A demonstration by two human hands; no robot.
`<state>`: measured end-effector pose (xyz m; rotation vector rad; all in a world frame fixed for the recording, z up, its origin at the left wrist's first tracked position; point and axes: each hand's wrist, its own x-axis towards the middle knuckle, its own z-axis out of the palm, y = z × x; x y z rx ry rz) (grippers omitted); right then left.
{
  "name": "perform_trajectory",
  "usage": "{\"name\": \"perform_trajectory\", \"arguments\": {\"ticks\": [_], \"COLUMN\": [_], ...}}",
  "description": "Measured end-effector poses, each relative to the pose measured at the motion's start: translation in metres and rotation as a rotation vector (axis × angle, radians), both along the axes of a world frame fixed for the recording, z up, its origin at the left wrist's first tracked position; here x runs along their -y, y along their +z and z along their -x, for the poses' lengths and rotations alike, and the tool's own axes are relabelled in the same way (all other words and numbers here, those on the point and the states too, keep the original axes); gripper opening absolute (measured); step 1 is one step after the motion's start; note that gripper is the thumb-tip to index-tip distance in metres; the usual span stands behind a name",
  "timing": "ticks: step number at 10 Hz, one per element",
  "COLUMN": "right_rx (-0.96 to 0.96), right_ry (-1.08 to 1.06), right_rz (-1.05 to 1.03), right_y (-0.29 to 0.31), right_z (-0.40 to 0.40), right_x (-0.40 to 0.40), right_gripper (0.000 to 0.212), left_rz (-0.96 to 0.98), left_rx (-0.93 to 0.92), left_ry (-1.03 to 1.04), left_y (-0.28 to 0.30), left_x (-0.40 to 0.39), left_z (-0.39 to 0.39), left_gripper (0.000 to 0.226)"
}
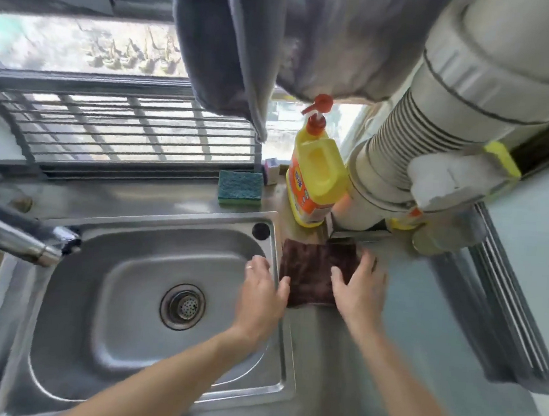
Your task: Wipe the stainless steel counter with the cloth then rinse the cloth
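A dark brown cloth (314, 270) lies flat on the stainless steel counter (336, 360), just right of the sink (122, 294). My right hand (358, 290) rests flat on the cloth's right side with straight fingers. My left hand (261, 292) is spread over the sink's right rim, its thumb touching the cloth's left edge. The tap spout (18, 237) reaches in from the left above the basin, and no water runs from it.
A yellow dish soap bottle (314, 181) and a green sponge (240, 188) stand behind the cloth. A wide ribbed pipe (402, 158) comes down at the right. Grey towels (247, 41) hang overhead. A window grille (125, 127) lines the back.
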<state>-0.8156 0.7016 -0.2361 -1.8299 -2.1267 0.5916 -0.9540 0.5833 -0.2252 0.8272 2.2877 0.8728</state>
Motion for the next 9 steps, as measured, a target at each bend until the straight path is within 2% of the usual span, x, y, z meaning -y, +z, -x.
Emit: {"name": "perform_trajectory", "arguments": {"ticks": [1, 2, 3, 5, 7, 8, 9], "right_rx": [0.090, 0.173, 0.254, 0.289, 0.163, -0.083, -0.416], "right_ry": [0.315, 0.524, 0.565, 0.628, 0.562, 0.500, 0.551], "right_rz": [-0.245, -0.101, -0.045, -0.024, -0.101, -0.121, -0.210], "right_y": [-0.017, -0.032, -0.047, -0.051, -0.019, 0.027, 0.116], "right_z": [-0.015, -0.019, -0.023, -0.027, -0.020, -0.008, 0.003], "right_x": [0.011, 0.023, 0.019, 0.000, 0.000, 0.008, 0.021], "right_gripper": [0.051, 0.053, 0.060, 0.061, 0.052, 0.033, 0.021], "left_rz": [-0.007, -0.022, 0.116, 0.193, 0.221, 0.049, -0.445], "left_rx": [-0.422, -0.538, -0.590, -0.601, -0.587, -0.593, -0.601], "left_ry": [-0.301, -0.593, -0.657, -0.636, -0.665, -0.586, -0.342], "left_y": [-0.014, -0.028, -0.044, -0.050, -0.015, 0.042, 0.142], "left_x": [-0.005, -0.014, -0.016, -0.023, -0.018, -0.006, 0.035], "left_z": [-0.005, -0.004, -0.001, -0.004, 0.008, 0.021, 0.050], "left_gripper": [0.047, 0.068, 0.075, 0.079, 0.089, 0.084, 0.057]}}
